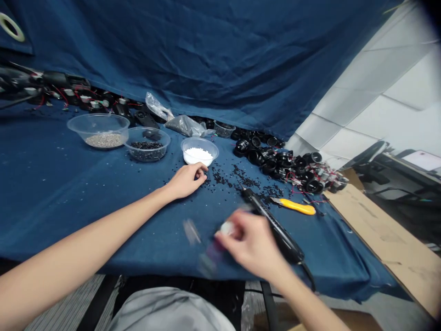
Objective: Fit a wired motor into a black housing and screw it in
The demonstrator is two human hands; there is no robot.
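Note:
My left hand point(188, 180) reaches across the blue cloth and rests with curled fingers at the edge of a scatter of small black bits point(241, 181), just in front of a small clear bowl of white granules point(199, 151). My right hand point(253, 243) is nearer to me and blurred by motion; it pinches a small whitish piece point(227, 227) between its fingertips. A long black pen-shaped tool point(272, 225) with a cable lies right beside and behind that hand.
Clear bowls of grey grains point(99, 129) and black bits point(147, 143) stand at the back left. A yellow-handled cutter point(294, 206), a heap of black round parts with red wires point(292, 168), plastic bags point(184, 124) and a cardboard sheet point(386, 239) lie to the right.

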